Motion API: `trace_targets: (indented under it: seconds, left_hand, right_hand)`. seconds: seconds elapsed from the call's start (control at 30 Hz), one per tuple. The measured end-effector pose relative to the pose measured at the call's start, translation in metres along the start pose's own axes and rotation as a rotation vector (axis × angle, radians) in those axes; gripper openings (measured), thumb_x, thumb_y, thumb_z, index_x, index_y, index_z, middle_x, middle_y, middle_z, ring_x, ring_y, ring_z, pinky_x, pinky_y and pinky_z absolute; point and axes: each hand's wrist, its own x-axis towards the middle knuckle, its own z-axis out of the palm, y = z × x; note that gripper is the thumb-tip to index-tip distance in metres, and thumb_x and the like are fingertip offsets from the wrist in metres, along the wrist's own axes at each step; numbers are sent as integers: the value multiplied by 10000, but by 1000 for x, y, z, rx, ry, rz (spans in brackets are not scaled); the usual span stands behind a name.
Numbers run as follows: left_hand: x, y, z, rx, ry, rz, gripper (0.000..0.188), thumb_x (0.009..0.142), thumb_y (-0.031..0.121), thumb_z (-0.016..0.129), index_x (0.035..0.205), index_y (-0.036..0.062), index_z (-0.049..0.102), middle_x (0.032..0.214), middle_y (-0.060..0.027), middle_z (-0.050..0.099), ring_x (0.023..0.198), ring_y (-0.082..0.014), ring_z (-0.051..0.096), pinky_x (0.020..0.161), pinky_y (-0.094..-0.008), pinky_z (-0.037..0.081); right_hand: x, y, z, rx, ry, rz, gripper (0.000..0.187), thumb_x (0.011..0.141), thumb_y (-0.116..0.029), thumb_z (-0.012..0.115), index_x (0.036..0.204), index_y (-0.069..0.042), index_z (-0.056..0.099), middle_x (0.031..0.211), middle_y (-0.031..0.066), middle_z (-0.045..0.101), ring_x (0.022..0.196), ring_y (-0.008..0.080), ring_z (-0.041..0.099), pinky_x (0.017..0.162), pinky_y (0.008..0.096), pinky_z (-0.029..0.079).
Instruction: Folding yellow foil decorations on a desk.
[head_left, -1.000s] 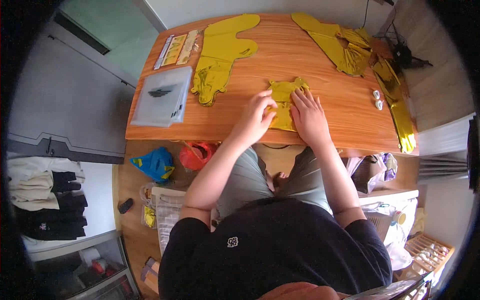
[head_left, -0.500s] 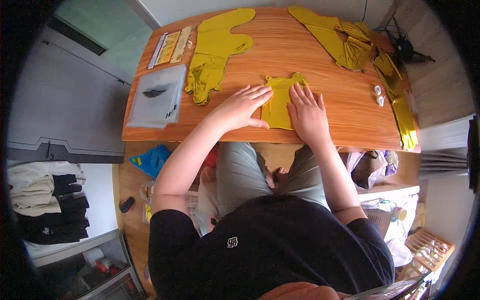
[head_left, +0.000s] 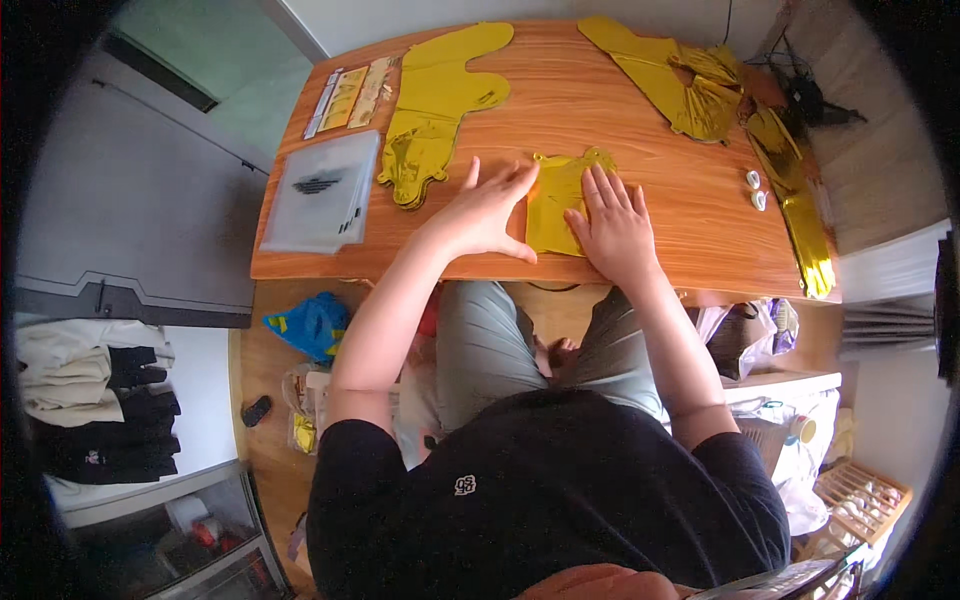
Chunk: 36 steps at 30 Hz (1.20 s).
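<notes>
A folded gold foil balloon (head_left: 556, 212) lies flat near the front edge of the wooden table. On its right side rests my right hand (head_left: 618, 225), palm down with the fingers stretched out. My left hand (head_left: 488, 213) is at the balloon's left edge, its thumb and fingers spread wide. It holds nothing; whether its fingertips touch the foil I cannot tell. To its upper left is a stack of flat gold foil balloons (head_left: 425, 140). Farther left lie clear plastic bags (head_left: 318, 205) with dark printing.
The wooden table (head_left: 690, 230) carries printed cards (head_left: 345, 98) at the far left. More gold foil (head_left: 690, 85) lies at the far right, with a long strip (head_left: 795, 195) along the right edge. Two small white ribbon rolls (head_left: 757, 190) sit beside it. A dark cable bundle (head_left: 805, 95) is behind.
My left hand has lifted its fingers and spread them, shifting slightly left off the foil. My right hand stays on the balloon, almost unmoved. The view has shifted a little.
</notes>
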Motion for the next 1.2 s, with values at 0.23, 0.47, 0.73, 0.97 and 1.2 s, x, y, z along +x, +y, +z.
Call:
trace_targets:
  seconds: [0.23,0.47,0.73,0.97,1.2]
  left_hand:
    - [-40,61,42,225,245,65,1240,748,811,689,1624,36,277,1698,-202,228,1600,-376,112,1239,-679,143]
    - [-52,44,78,287,351,324,529,1015,295,545,1507,108,498,1549,-108,520,1443,-270,489,1192,-496,393]
    - [-60,49,60,40,410,376,435,982,142,514,1401,95,619,1458,-108,612,1355,-260,578,1131,-428,468]
    - [-70,49,41,-494,465,269,551,893,5,667,1433,100,617,1185,-133,597,1084,-301,623,989,-392,500]
    - [-32,31,17,-927,551,46,832,944,192,774,1621,67,307,1354,-195,622,1118,-274,673,911,-305,534]
  right_hand:
    - [-12,8,-14,102,-67,-156,598,1051,-370,502,1537,-26,450,1606,155,446,1487,341,409,1235,503,285]
    - [-33,16,-33,340,-152,-291,574,1004,-160,511,1553,-16,426,1612,187,427,1512,352,374,1257,494,250]
    - [-44,64,-60,719,-248,-335,602,787,136,486,1356,2,630,1476,233,570,1469,393,443,1265,458,262]
    - [-67,50,-67,762,-116,-218,324,866,52,693,1185,1,715,1101,158,737,989,317,710,908,382,564]
    - [-58,38,-61,1297,-253,346,413,968,-48,715,1361,38,623,910,10,698,836,74,657,754,232,550]
